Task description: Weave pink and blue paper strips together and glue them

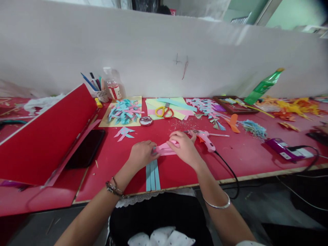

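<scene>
As I press it flat against the tabletop point(230, 153) for a firm crease, the pink strip point(165, 148) lies pinched between my left hand point(141, 154) and right hand point(185, 147), above three blue strips point(152, 176); glue gun point(206, 138) just beside.

Red table point(230, 160), wooden front edge. On it: blue paper strips point(153, 176) at near edge, pink glue gun point(206, 139), black phone point(85, 148), red folder point(48, 136), scissors point(164, 111) on coloured sheets, pen cup point(102, 95), green bottle point(263, 85), purple device point(283, 148).
</scene>
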Demonstrator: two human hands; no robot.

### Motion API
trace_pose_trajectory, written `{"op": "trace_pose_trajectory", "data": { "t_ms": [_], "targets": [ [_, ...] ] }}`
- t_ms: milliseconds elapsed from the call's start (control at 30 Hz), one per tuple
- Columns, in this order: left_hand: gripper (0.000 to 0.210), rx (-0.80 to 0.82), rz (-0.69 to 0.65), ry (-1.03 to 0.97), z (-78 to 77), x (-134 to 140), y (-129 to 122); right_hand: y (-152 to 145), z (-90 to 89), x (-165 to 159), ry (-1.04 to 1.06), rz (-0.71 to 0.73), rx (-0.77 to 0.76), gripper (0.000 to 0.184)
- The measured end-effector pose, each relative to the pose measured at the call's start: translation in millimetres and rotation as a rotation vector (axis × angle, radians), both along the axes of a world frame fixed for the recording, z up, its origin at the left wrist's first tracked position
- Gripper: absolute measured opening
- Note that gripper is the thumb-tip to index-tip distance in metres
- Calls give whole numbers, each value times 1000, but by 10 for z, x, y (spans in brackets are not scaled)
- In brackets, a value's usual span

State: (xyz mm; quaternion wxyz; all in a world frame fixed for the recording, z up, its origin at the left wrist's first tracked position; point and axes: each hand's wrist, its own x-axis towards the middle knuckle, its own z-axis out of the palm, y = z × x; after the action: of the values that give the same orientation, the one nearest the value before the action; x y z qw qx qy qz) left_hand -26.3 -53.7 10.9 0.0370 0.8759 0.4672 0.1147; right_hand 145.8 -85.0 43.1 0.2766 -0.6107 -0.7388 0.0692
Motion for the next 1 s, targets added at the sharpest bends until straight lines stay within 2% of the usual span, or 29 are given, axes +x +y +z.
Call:
{"op": "trace_pose_trajectory", "data": {
  "t_ms": [167, 267, 300, 333, 400, 433, 500, 567, 633, 800, 867, 1000],
  "targets": [
    [34, 10, 127, 45, -4, 58, -1, 46, 93, -166, 162, 106, -43, 22],
    [36, -25, 171, 36, 22, 20, 8, 42, 53, 35, 199, 44, 18, 26],
    [38, -55, 173, 22, 34, 3, 11, 26, 12, 158, 199, -15, 52, 27],
    [39, -88, 171, 5, 45, -14, 15, 2, -43, 298, 167, -148, 108, 27],
    [41, -150, 172, -28, 62, -43, 27, -65, -181, 588, -17, -491, 183, 24],
    [41, -172, 175, -42, 66, -56, 36, -101, -257, 719, -123, -643, 178, 24],
    [42, -205, 163, -76, 64, -78, 57, -159, -398, 925, -264, -783, 86, 30],
    [45, -232, 143, -118, 52, -101, 78, -175, -501, 1050, -331, -731, -39, 24],
    [46, -268, 113, -185, 32, -127, 93, -151, -553, 1109, -351, -668, -83, 20],
    [41, -279, -32, -402, -41, -182, 118, -130, -540, 1064, -236, -639, -126, 31],
    [42, -269, -9, -406, -68, -193, 127, -181, -530, 972, -163, -627, -125, 36],
    [49, -310, 150, -343, -82, -208, 131, -314, -543, 706, -37, -516, -59, 46]
  ]
}}
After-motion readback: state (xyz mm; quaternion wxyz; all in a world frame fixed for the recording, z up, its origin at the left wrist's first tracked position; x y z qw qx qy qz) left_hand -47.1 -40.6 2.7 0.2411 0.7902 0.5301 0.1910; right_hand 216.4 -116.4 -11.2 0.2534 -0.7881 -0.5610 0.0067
